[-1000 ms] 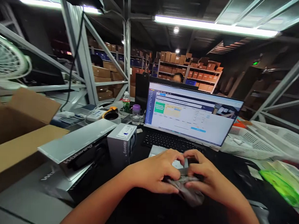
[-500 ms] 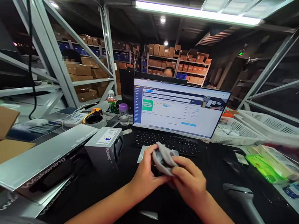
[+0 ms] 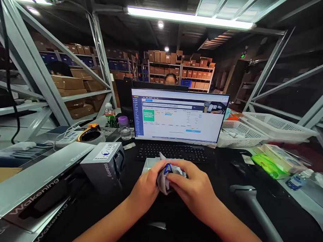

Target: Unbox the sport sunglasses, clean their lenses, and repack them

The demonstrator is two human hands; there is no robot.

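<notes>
Both of my hands work close together above the black desk, in front of the keyboard (image 3: 173,152). My left hand (image 3: 148,182) grips a bunched grey cloth (image 3: 163,185) from the left side. My right hand (image 3: 195,182) pinches the same cloth from the right, thumb toward its middle. A small blue-edged thing (image 3: 168,168) shows in the folds; its kind is not clear. Behind the hands lies a shallow pale box (image 3: 147,163), mostly hidden. A small clear scrap (image 3: 158,225) rests on the desk nearer to me.
Wakening boxes, one long (image 3: 43,177) and one small (image 3: 103,165), stand at left. A monitor (image 3: 177,118) is ahead. To the right are a handheld scanner (image 3: 250,200), a green packet (image 3: 270,166) and a white basket (image 3: 242,134). A person is behind the monitor.
The grey cloth was held spread with a gap between its layers; now it is bunched, and a blue-edged thing shows in it. My fingers have closed in. The view has turned slightly right.
</notes>
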